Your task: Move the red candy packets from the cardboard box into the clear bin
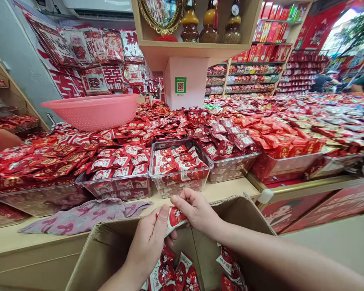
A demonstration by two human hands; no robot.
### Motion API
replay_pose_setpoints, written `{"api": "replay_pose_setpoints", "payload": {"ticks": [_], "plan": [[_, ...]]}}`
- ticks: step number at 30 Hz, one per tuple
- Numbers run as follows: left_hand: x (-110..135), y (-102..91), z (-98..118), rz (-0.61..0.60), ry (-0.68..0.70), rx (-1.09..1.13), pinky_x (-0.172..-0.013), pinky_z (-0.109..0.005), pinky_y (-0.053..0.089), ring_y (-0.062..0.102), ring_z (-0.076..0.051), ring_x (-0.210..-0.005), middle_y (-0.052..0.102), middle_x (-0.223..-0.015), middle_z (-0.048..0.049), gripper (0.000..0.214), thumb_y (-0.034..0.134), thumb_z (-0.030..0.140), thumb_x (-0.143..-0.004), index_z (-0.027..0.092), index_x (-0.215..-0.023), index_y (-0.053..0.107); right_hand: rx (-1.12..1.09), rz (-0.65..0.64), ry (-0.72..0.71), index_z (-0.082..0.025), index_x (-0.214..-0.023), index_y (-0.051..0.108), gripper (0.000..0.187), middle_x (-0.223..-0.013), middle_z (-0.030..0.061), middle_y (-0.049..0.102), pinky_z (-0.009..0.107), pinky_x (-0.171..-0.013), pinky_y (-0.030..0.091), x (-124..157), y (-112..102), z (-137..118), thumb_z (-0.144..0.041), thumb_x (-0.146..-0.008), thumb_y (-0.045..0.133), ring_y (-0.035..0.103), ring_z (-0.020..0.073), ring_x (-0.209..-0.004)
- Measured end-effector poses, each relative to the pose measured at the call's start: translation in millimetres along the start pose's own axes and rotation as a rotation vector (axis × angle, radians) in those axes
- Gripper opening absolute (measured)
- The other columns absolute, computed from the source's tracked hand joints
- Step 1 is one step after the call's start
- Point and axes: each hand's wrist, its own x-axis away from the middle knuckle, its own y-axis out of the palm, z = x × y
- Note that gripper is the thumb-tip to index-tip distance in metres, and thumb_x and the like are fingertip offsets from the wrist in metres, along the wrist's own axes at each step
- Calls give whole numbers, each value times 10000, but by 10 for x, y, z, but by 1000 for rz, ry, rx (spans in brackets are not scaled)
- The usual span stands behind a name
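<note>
My left hand (151, 232) and my right hand (197, 212) meet above an open cardboard box (109, 236). Between them they hold a small red and white candy packet (176, 217), its printed face turned up. The left thumb presses on one end, while the right fingers pinch the other. Down in the box lie several similar red and white packets (165, 270), with another group (229, 264) partly under my right forearm. Just beyond my hands stands a clear plastic bin (166, 184) holding packets of the same look in rows.
More bins of red packets (118, 188) line the counter (230, 190). A pink basket (94, 113) rests on the heaps at left. A pink patterned cloth (81, 218) lies by the box. A pillar with a QR code (180, 85) rises behind. Another person's arm (1, 139) shows at far left.
</note>
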Motion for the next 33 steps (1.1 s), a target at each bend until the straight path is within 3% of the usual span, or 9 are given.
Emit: {"api": "replay_pose_setpoints", "payload": {"ticks": [5, 9, 12, 15, 17, 20, 23, 27, 33], "plan": [[1, -6, -33, -31, -27, 53, -405, -221, 412, 553, -139, -438, 635, -543, 2, 413, 387, 542, -768, 189, -811, 597, 153, 176, -91, -181, -502, 308, 396, -477, -57, 300, 199, -420, 233, -35, -23, -79, -441, -729, 503, 268, 65, -465], [-11, -21, 1, -89, -100, 262, -452, -250, 446, 608, -181, -560, 685, -700, -50, 512, 355, 586, -758, 187, -980, 589, 93, 191, -125, -188, -496, 266, 413, -470, -58, 275, 195, -407, 227, -13, -67, -174, -444, -741, 479, 249, 63, -451], [2, -32, 49, -263, -285, 592, -553, -287, 473, 635, -203, -685, 677, -858, -68, 503, 310, 566, -787, 222, -1051, 565, 171, 157, -225, -186, -497, 304, 391, -466, -53, 309, 197, -412, 236, 31, -85, -165, -434, -755, 462, 278, 64, -440], [31, -45, 66, -424, -421, 799, -560, -255, 460, 638, -195, -718, 661, -811, -45, 308, 458, 436, -786, 212, -916, 624, 345, 81, -384, -178, -503, 356, 378, -479, -45, 340, 209, -442, 244, 50, -77, -116, -426, -768, 461, 307, 68, -451], [43, -48, 66, -430, -449, 845, -498, -212, 434, 633, -172, -670, 641, -718, -21, 203, 548, 358, -754, 196, -838, 638, 433, 56, -464, -175, -517, 385, 365, -499, -40, 352, 216, -470, 256, 46, -72, -101, -415, -783, 453, 323, 75, -476], [26, -35, 79, -320, -434, 836, -483, -183, 430, 608, -114, -589, 618, -692, 18, 209, 649, 260, -689, 222, -892, 616, 430, 90, -508, -177, -634, 464, 272, -623, -8, 447, 223, -563, 321, 53, -83, -144, -388, -803, 433, 409, 99, -602], [-19, -8, 98, -94, -298, 797, -575, -186, 463, 595, -85, -623, 623, -760, 19, 304, 677, 203, -666, 225, -952, 577, 238, 114, -374, -176, -798, 477, 236, -763, 19, 495, 234, -617, 367, 93, -95, -216, -403, -809, 415, 452, 108, -689], [-58, -1, 79, 195, -116, 715, -629, -199, 472, 593, -93, -676, 631, -782, 21, 318, 715, 190, -615, 202, -887, 551, -66, -65, 8, -165, -793, 451, 337, -621, -33, 469, 203, -494, 354, 130, -69, -203, -458, -682, 576, 427, 74, -536], [-72, -58, 23, 115, -144, 663, -487, -155, 432, 529, -66, -556, 609, -646, 27, 164, 655, 288, -678, 146, -743, 604, -281, -171, 164, -134, -641, 500, 372, -581, -11, 548, 227, -510, 387, 96, -83, -115, -471, -589, 647, 474, 73, -495]]}}
